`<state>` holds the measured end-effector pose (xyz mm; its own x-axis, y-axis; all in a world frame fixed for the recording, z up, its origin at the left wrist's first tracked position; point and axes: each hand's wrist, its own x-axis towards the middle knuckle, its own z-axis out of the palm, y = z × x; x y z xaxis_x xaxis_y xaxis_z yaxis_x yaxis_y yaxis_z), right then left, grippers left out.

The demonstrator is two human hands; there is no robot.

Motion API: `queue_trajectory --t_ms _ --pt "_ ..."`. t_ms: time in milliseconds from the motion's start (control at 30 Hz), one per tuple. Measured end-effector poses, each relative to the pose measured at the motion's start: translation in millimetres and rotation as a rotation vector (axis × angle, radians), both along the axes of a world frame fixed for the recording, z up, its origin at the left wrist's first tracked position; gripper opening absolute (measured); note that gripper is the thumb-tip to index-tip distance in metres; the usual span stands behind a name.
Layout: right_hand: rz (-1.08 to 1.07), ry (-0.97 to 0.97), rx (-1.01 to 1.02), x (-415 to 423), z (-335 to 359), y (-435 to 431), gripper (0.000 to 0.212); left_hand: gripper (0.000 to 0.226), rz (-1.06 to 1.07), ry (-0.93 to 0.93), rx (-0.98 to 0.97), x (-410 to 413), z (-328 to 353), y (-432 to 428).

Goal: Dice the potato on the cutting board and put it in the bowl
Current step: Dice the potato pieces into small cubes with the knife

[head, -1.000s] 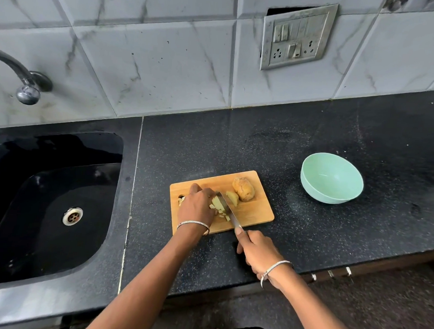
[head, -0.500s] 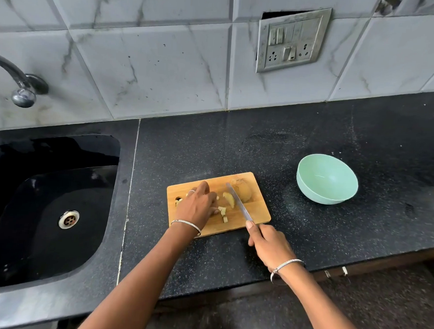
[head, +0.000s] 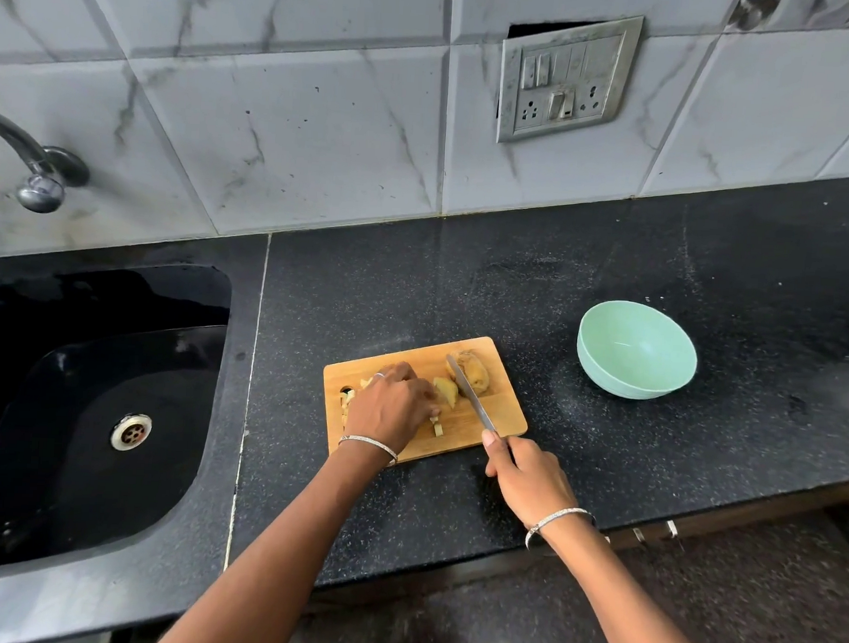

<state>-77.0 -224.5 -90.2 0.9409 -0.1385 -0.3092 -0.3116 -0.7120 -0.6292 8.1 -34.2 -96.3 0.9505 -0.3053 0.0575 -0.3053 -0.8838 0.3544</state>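
Note:
A wooden cutting board (head: 480,435) lies on the black counter. At its far right corner sits a brown-skinned potato half (head: 476,373). A smaller cut piece (head: 446,391) lies to its left, and small diced bits (head: 437,427) are scattered near the middle. More pieces (head: 347,398) show at the board's left, partly hidden. My left hand (head: 391,408) rests over the pieces, fingers curled down; what it holds is hidden. My right hand (head: 525,479) grips the knife (head: 470,395), whose blade lies between the potato half and the cut piece. The mint-green bowl (head: 655,377) stands empty to the right.
A black sink (head: 87,426) with a steel drain fills the left, with a tap (head: 37,168) above it. A switch and socket plate (head: 568,78) is set in the tiled wall. The counter's front edge runs just below my right hand.
The knife has moved right, away from the diced pieces, and now lies against the potato half. My left hand has stayed over the cut pieces.

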Motion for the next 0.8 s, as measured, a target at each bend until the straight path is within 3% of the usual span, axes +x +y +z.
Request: queue_trajectory --t_ms 400,533,800 --pt "0.046 -0.001 -0.034 0.5 1.5 1.8 0.052 0.021 0.12 -0.043 0.025 -1.1 -7.8 7.1" --pt "0.065 0.021 -0.056 1.9 0.4 0.5 0.054 0.012 0.218 -0.065 -0.097 -0.8 -3.8 3.2" --pt "0.092 0.092 0.01 8.0 8.8 -9.5 0.053 0.037 0.176 0.033 -0.139 0.2 -1.5 -25.1"
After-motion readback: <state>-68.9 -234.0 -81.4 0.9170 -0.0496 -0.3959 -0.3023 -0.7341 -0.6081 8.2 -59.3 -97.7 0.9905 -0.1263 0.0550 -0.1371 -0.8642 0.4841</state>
